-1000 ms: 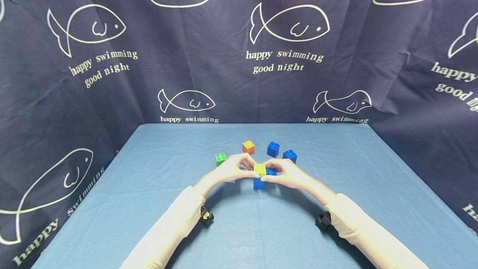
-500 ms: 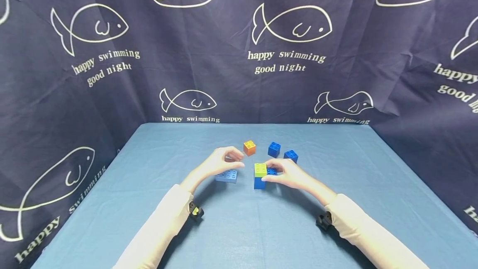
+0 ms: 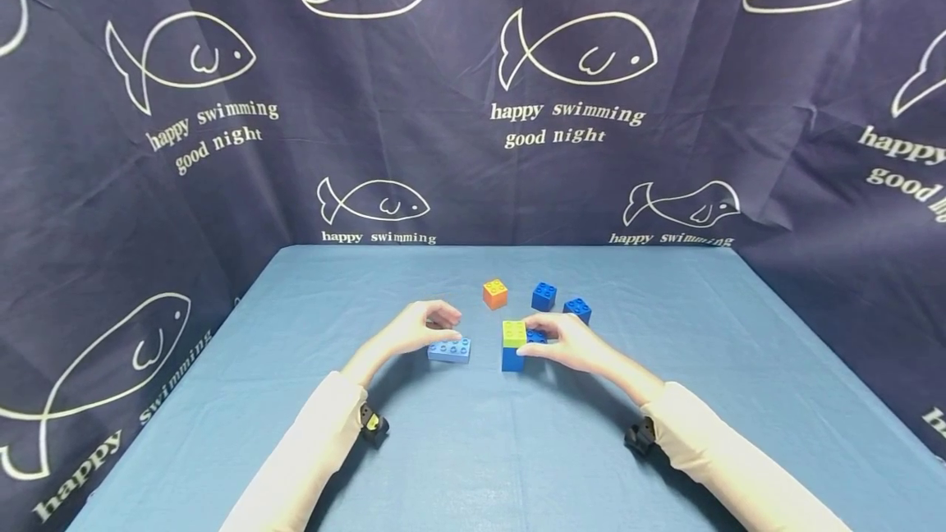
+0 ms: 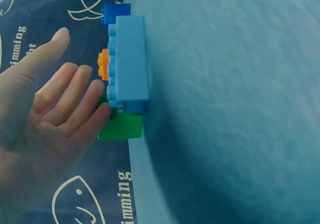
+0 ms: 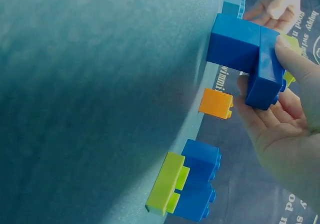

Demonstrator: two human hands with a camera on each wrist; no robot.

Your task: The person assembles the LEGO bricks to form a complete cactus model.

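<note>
Right hand (image 3: 567, 341), head view: grips lime-and-blue stack (image 3: 512, 359), wide tabletop (image 3: 510, 450) span toward either side edge; left hand (image 3: 410, 331), fingers relaxed, just beside light-blue brick (image 3: 449, 352). Left wrist view: green brick (image 4: 121, 127) near it. Right wrist view: orange brick (image 5: 215, 103) apart.

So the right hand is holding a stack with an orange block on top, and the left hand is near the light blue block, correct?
Not quite: the head view shows a lime-green block on top of the stack in the right hand; the orange block stands apart. The left hand is near the light blue block.
</note>
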